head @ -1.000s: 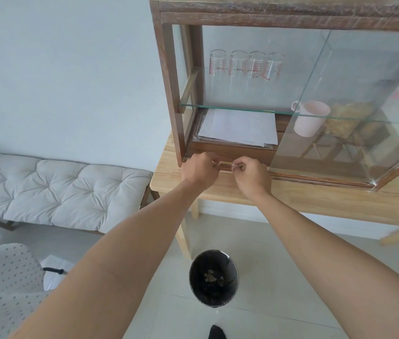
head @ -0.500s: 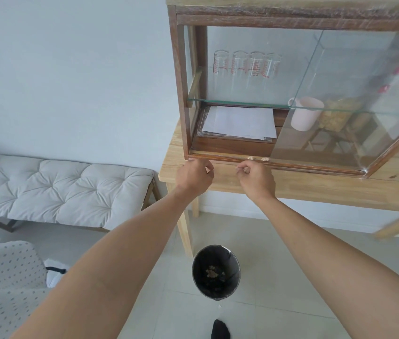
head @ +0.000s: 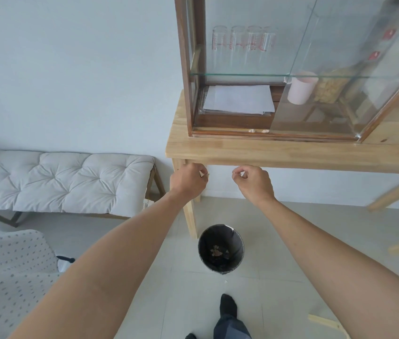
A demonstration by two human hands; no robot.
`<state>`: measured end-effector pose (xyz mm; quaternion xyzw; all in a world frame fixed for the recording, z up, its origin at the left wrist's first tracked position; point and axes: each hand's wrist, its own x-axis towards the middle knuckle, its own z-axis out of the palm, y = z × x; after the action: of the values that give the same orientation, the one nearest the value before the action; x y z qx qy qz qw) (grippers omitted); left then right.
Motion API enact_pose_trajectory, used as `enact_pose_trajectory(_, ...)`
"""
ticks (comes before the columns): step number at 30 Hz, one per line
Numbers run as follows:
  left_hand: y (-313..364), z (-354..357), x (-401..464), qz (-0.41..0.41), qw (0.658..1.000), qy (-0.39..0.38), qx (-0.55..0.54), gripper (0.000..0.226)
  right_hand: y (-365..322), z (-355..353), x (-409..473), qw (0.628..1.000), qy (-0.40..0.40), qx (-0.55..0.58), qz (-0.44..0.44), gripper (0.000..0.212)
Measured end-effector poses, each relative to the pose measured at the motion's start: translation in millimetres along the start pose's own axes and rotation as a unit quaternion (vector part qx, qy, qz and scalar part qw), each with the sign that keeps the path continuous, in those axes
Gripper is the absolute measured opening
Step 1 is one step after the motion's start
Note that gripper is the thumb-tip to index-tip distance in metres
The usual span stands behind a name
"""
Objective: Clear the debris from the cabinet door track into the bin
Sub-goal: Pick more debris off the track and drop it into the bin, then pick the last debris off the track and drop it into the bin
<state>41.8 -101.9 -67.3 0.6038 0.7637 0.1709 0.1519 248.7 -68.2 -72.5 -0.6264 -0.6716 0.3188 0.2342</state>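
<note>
My left hand [head: 189,180] and my right hand [head: 254,182] hover below the table's front edge, each pinched shut on a small pale bit of debris. Two more pale crumbs of debris [head: 258,131] lie in the cabinet door track [head: 220,132] just left of the glass sliding door [head: 335,77]. The black bin [head: 221,248] stands on the floor under the hands, by the table leg, with brown scraps at its bottom.
The wooden cabinet [head: 184,69] sits on a light wood table [head: 267,152] and holds paper, glasses and a pink cup. A white cushioned bench [head: 64,179] stands to the left. My foot [head: 228,311] is near the bin. A white crumb lies on the floor.
Both hands have come away from the door track and dropped below the table edge, still pinched shut. The view has tilted down, showing more floor.
</note>
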Motion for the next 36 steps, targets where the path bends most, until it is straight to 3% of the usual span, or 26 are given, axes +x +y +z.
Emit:
enact_pose_trajectory(22,-29,120,-41,-0.071,0.99,-0.118,0.0,0.016,98,77,-38,0.984,-0.158,-0.063,0.048,0.015)
enact_pose_trajectory(27,-34,131,-31,-0.083,0.985,-0.149,0.016,0.033,109,79,-25,0.98,-0.175,-0.071,0.064,0.027)
enact_pose_trajectory(36,-44,112,-25,-0.09,0.985,-0.146,-0.005,0.034,112,66,-11,0.987,-0.132,-0.068,0.067,0.031)
